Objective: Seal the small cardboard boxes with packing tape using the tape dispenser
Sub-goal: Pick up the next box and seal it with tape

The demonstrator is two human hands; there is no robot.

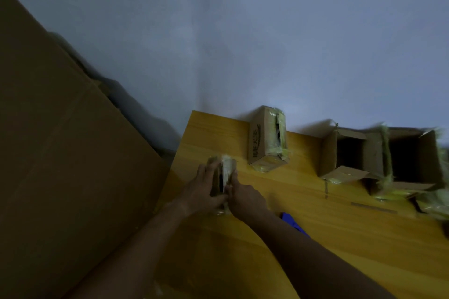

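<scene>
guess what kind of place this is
Probably a makeshift packing spot in a plain room, not a proper warehouse. A yellow wooden table stands against a bare wall, small taped and open boxes sit along it, and a big cardboard sheet leans at the left.

On the table [315, 238], a taped box [267, 143] is placed behind the held box [222, 179]; two open boxes [379, 160] apparently right of it.

A makeshift packing corner in a plain room: a yellow wooden bench [315, 238] against a bare pale wall [243, 31], small taped cardboard boxes [267, 138], large flattened cardboard [60, 153] alongside.
</scene>
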